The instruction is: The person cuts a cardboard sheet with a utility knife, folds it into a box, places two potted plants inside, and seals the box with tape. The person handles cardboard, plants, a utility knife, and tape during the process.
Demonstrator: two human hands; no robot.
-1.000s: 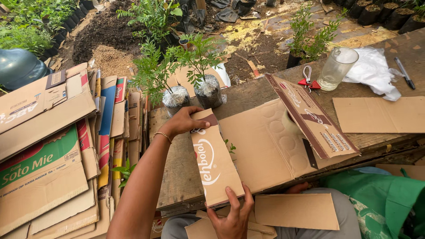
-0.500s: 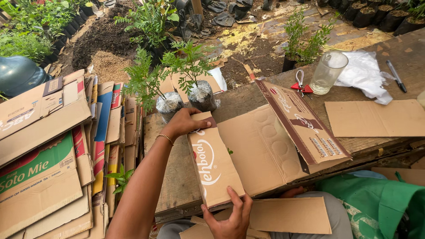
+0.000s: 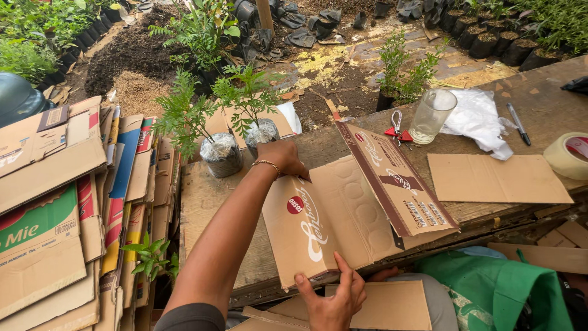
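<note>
Fingers of the left hand curl over the far edge of the carton, gripping it; the right hand has its fingers spread, thumb and fingertips pinching the near edge. The carton is a flattened brown box lying open on the table, plain side up in the middle, with round dents pressed into it. Its left flap shows a red dot and white lettering; its right flap stands tilted up, printed dark brown with white and red marks. The carton's near edge hangs over the table's front.

The table is rough, weathered wood. Just beyond the left hand stand two seedlings in wrapped root balls. To the right lie red scissors, a clear glass, a white bag, a pen, a flat card sheet and a tape roll. Left of the table is a stack of flattened boxes. Beyond is bare soil with potted plants in black bags. A green bag sits at lower right.
</note>
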